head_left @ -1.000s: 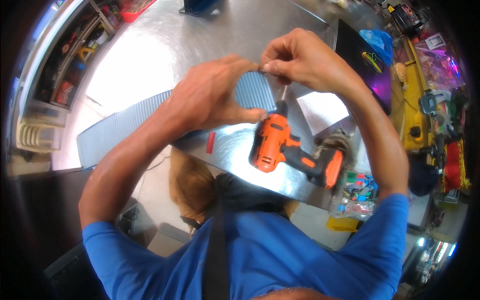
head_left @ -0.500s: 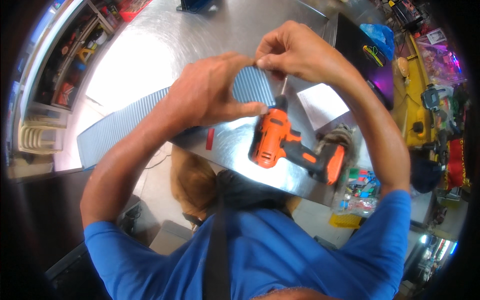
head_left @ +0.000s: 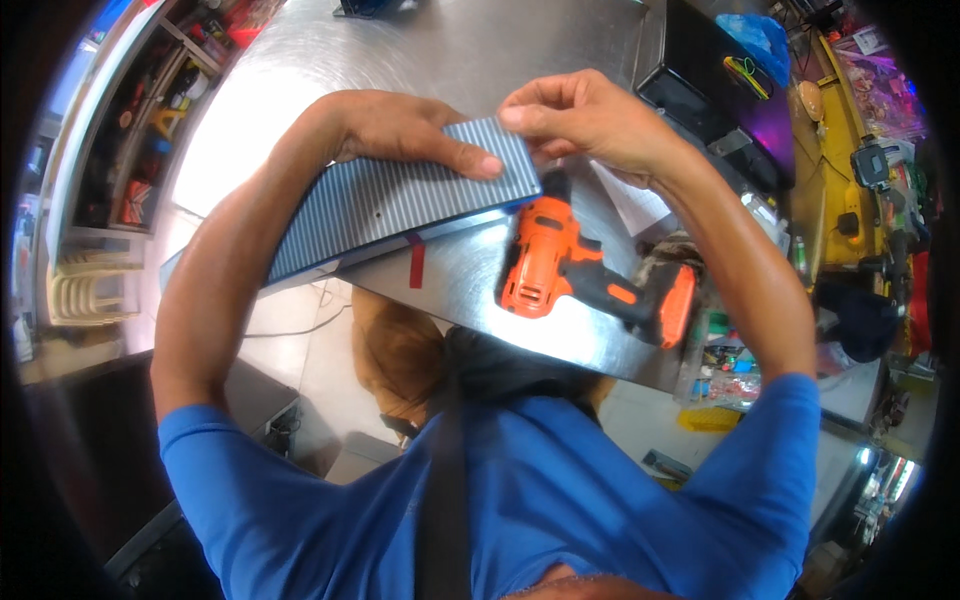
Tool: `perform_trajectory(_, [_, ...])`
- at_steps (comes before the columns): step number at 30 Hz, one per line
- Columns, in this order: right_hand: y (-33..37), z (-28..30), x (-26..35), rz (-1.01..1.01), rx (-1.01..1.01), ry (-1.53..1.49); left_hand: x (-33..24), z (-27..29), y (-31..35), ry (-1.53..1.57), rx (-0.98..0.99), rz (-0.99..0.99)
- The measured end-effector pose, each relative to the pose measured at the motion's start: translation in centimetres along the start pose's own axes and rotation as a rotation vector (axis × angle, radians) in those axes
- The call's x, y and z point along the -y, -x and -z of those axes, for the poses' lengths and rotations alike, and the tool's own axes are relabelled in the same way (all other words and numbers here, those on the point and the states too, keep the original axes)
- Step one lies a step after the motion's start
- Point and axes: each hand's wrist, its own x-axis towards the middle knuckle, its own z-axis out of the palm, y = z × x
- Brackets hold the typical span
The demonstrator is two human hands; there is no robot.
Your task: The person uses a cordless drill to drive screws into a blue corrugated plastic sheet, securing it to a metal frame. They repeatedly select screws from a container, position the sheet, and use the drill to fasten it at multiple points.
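Both hands on a ribbed grey panel (head_left: pixel 400 200) at the steel table's (head_left: pixel 480 50) edge.

The left hand (head_left: pixel 400 130) lies flat on it, fingers extended; the right hand (head_left: pixel 585 120) pinches its far corner, whatever it grips hidden. An orange drill (head_left: pixel 560 265) lies just below the right hand.

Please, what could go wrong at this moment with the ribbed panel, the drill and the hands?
1. The ribbed panel sticks out past the metal table edge; only the left hand presses it, so it might tip or slide.
2. The orange drill lies near the table edge, unheld, and could be knocked off.
3. The right hand pinches at the panel's corner; that edge may cut fingers.
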Motion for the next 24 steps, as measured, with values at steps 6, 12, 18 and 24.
perform_trajectory(6, [0.9,-1.2,-1.1,0.025,0.050,0.020,-1.2,-0.3,0.9,0.088,0.018,-0.111])
perform_trajectory(12, [0.3,-1.1,-1.9,0.049,0.120,0.173,-0.5,-1.1,0.6,-0.111,-0.055,-0.154])
perform_trajectory(18, [1.1,-1.3,-1.5,0.087,0.046,0.147,-1.4,-0.7,0.7,-0.168,-0.039,-0.097])
perform_trajectory(24, [9.2,-1.7,1.6,0.049,-0.169,0.575,0.4,-1.9,0.0,0.014,-0.153,-0.204])
